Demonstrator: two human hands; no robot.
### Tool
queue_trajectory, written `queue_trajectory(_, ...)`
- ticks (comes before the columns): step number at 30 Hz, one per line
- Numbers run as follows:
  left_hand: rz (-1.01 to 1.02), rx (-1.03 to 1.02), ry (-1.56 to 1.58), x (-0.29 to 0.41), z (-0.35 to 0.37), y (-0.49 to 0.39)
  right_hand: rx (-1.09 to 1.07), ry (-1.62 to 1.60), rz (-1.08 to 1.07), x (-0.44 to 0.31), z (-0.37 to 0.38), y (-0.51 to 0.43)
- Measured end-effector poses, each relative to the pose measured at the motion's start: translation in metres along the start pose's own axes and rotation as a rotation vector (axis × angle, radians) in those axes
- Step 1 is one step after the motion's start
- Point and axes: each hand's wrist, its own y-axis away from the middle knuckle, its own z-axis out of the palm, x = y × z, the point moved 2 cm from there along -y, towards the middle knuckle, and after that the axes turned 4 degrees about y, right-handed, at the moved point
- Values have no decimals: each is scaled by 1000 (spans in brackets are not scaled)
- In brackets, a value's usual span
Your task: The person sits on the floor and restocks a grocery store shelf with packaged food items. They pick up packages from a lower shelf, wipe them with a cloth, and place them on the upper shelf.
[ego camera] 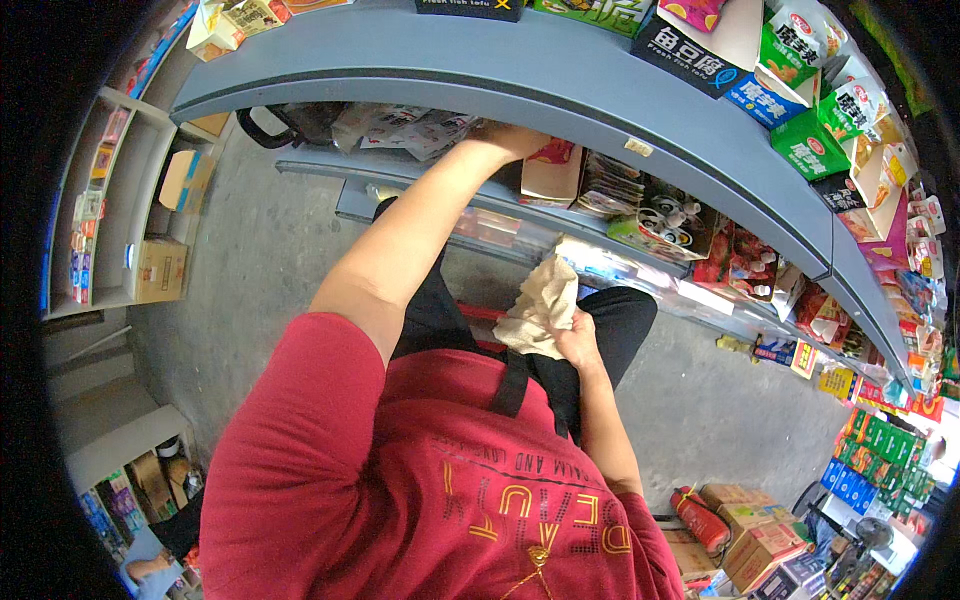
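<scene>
My left hand (517, 141) reaches under the edge of the upper grey metal shelf (420, 52). Its fingers are largely hidden there, so I cannot tell whether they grip anything. Just right of it stands an open white carton (553, 176) with a red packet inside. Clear plastic packets (420, 129) lie on the lower shelf, left of the hand. My right hand (577, 339) grips a crumpled beige cloth (541, 304) above my lap, in front of the lowest shelves.
Snack cartons (814, 150) line the upper shelf. Pouches with white caps (759, 270) fill boxes at the lower right. A fire extinguisher (701, 517) stands by cardboard boxes (765, 551). White shelving (112, 289) rises at left. Another person's hand (148, 568) shows at the bottom left.
</scene>
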Motion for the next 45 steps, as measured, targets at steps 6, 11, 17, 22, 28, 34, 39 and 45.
queue_trajectory(6,-86,-129,-18,-6,6,17,-37,13,-14,-12,2,-1)
queue_trajectory(11,-57,-278,-75,3,12,16,-15,-45,-2,1,4,-2)
queue_trajectory(17,-82,-382,-51,-8,41,24,28,64,48,-10,1,1)
queue_trajectory(22,-49,-54,244,-2,3,33,119,-191,82,-6,-10,9)
queue_trajectory(28,-333,-34,702,-3,-58,103,367,-238,-175,-119,-24,26)
queue_trajectory(34,-284,-105,1034,48,-72,139,224,327,-717,-204,11,14)
queue_trajectory(39,-658,-51,1949,34,-66,156,300,689,-857,-202,16,-4)
queue_trajectory(45,-462,-52,1542,23,-83,140,200,450,-472,-148,-15,3)
